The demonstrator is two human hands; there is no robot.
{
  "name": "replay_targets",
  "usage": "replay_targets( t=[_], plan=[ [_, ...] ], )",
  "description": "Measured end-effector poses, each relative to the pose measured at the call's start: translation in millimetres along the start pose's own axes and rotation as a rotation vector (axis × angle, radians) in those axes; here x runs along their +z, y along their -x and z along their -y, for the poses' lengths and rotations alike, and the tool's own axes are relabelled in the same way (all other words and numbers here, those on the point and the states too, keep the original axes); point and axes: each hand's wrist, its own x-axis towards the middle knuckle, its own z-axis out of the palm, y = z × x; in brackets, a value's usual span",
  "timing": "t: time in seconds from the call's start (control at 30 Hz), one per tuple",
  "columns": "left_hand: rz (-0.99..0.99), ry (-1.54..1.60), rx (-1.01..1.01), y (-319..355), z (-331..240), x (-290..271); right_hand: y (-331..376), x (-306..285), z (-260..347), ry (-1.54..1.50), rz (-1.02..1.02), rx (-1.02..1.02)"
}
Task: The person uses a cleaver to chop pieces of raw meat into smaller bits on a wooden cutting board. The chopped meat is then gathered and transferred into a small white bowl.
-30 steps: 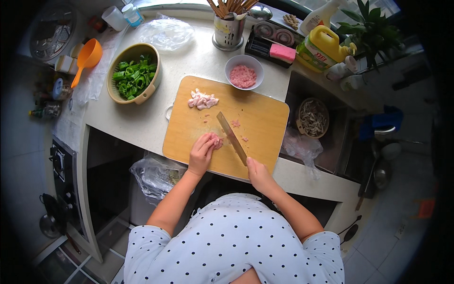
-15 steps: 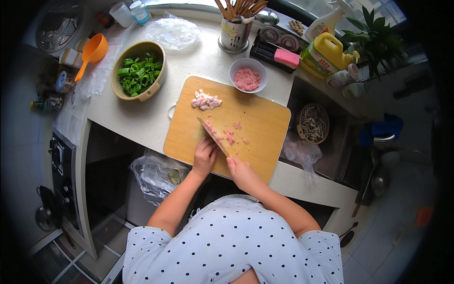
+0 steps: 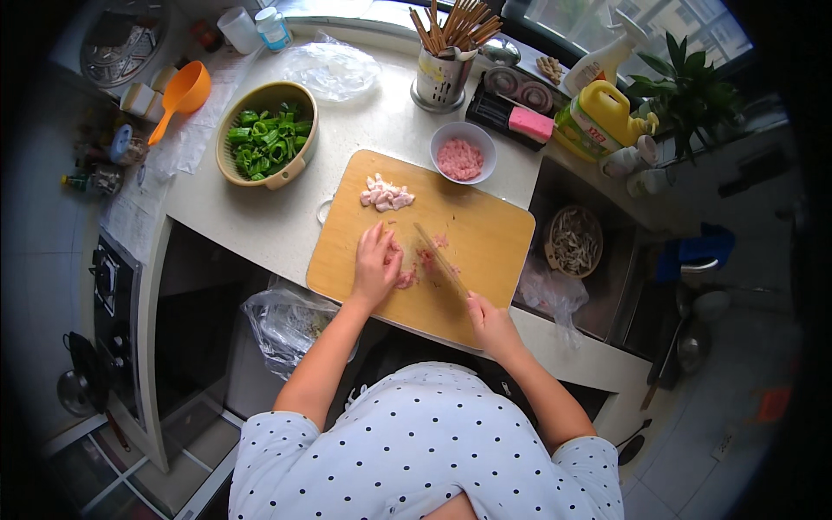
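Note:
My right hand (image 3: 491, 326) is closed round the handle of a kitchen knife (image 3: 442, 262). Its blade slants up and left across the wooden cutting board (image 3: 494, 225), over bits of chopped pink meat (image 3: 426, 260). On the blade's left, my left hand (image 3: 376, 267) rests on the board with its fingers bent together. Whatever the fingers hold is hidden, though pinkish meat shows close by. Beyond them lies a small pile of pale cut meat (image 3: 386, 193). A white bowl (image 3: 490, 149) of minced meat (image 3: 459, 159) touches the board's far edge.
At left stand a basket of cut green peppers (image 3: 268, 143) and an orange ladle (image 3: 185, 91). Behind are a plastic bag (image 3: 329, 71), a chopstick holder (image 3: 441, 82), a pink sponge (image 3: 530, 124) and a yellow jug (image 3: 598, 121). The sink at right holds a bowl of greyish strips (image 3: 575, 243).
The knife has moved right, away from my left hand, along with my right hand. My left hand has shifted farther up the board. The whole view has shifted slightly.

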Motion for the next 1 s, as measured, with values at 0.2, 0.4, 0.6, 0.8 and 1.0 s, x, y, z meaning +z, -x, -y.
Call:
replay_targets(
  t=[0.2, 0.4, 0.6, 0.8, 1.0],
  plan=[
    [0.187, 0.245, 0.104, 1.4, -3.0, 13.6, -1.5, -2.3, -3.8, 0.021, -0.083, -0.108],
    [-0.096, 0.197, 0.062, -7.9, -3.7, -17.5, 6.5, -17.9, -15.8, 0.089, -0.121, -0.259],
    [0.211, 0.093, 0.214, -4.8, -33.3, -31.2, -4.7, -20.1, -28.2, -0.865, 0.262, 0.300],
    [0.334, -0.169, 0.358, 23.0, -59.5, 6.0, -3.5, -14.5, -12.1, -1.376, 0.395, 0.470],
    [0.249, -0.249, 0.184, 14.8, -44.1, 23.5, 11.9, -18.4, -10.0, -1.370, 0.428, 0.477]
  ],
)
